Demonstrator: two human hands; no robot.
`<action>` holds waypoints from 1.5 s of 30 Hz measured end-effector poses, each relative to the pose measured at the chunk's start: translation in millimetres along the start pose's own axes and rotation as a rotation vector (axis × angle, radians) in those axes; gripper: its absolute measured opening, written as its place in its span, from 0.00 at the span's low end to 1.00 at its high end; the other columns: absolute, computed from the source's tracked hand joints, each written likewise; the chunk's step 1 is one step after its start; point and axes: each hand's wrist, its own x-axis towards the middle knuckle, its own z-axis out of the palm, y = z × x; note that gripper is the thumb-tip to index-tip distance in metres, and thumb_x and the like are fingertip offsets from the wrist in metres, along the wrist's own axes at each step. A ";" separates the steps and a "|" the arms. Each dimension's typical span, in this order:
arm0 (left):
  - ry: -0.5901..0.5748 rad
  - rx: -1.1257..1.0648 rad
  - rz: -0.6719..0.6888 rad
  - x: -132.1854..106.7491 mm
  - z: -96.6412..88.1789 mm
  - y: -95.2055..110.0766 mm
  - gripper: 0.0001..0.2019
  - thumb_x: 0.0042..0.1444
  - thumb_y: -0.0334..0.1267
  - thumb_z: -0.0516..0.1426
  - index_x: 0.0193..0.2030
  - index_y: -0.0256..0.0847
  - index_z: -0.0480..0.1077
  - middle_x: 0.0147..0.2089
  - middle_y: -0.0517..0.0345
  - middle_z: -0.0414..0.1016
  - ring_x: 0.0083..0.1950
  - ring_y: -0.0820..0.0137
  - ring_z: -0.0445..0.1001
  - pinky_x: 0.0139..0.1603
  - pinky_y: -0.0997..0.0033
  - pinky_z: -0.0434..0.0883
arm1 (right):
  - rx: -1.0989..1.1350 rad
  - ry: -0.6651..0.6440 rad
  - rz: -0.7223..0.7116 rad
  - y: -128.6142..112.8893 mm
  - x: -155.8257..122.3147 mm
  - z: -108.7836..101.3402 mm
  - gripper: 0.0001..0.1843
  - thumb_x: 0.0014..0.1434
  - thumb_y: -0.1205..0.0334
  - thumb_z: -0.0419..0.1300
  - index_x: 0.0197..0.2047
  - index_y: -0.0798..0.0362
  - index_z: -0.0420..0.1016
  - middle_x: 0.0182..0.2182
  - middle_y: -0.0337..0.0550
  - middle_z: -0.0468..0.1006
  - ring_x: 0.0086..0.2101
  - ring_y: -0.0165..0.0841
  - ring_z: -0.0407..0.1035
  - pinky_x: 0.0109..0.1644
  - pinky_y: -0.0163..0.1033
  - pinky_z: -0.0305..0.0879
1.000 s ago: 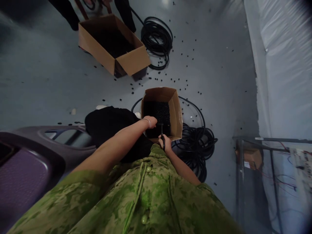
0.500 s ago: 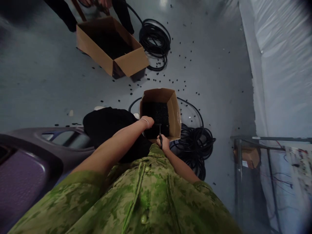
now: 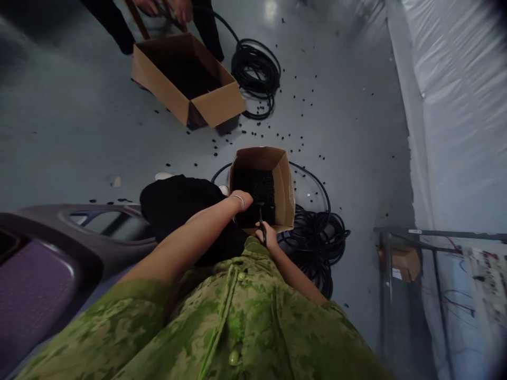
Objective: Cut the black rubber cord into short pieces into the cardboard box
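Observation:
Over an open cardboard box (image 3: pixel 284 195) of small black pieces, my left hand (image 3: pixel 245 199) is closed around a thin black hose, whose short end (image 3: pixel 257 203) sticks out to the right. My right hand (image 3: pixel 269 236) grips dark-handled scissors (image 3: pixel 261 214) at the box's near edge. Their blades point away from me and meet the hose end; whether they are parted is too small to tell. My left fingers are mostly hidden behind the back of that hand.
A coil of black hose (image 3: pixel 317 237) lies right of the box. Farther off, a co-worker's hands (image 3: pixel 182 9) are above a larger cardboard box (image 3: pixel 219 105), beside another hose coil (image 3: pixel 255 68). Black bits dot the floor. A purple-seated chair (image 3: pixel 39 285) stands left, a metal frame (image 3: pixel 388 274) right.
The view has shifted slightly, so the boxes and coils sit a little lower in it. Both hands keep their grip and their place over the box.

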 end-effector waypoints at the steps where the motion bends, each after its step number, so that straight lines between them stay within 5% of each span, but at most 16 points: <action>1: 0.004 -0.006 -0.001 0.0 -0.5 0.1 0.18 0.55 0.38 0.62 0.53 0.42 0.79 0.53 0.39 0.80 0.54 0.55 0.78 0.52 0.65 0.74 | 0.012 -0.010 0.008 -0.9 -0.5 -2.5 0.18 0.48 0.65 0.57 0.43 0.51 0.79 0.24 0.34 0.77 0.27 0.29 0.70 0.33 0.29 0.62; 31: -0.022 -0.024 0.118 -4.9 -0.7 9.8 0.18 0.50 0.32 0.65 0.49 0.42 0.80 0.53 0.41 0.80 0.55 0.55 0.77 0.53 0.64 0.72 | 0.108 -0.002 0.035 -8.8 -3.7 -13.4 0.15 0.45 0.63 0.57 0.38 0.50 0.78 0.25 0.35 0.77 0.28 0.31 0.70 0.33 0.31 0.63; 45: -0.069 0.025 0.086 -1.1 1.9 10.1 0.17 0.49 0.34 0.66 0.48 0.41 0.81 0.49 0.40 0.82 0.53 0.54 0.78 0.52 0.64 0.73 | 0.021 0.062 0.004 -2.7 -1.9 2.9 0.11 0.48 0.63 0.56 0.34 0.50 0.77 0.22 0.34 0.74 0.25 0.29 0.67 0.32 0.29 0.61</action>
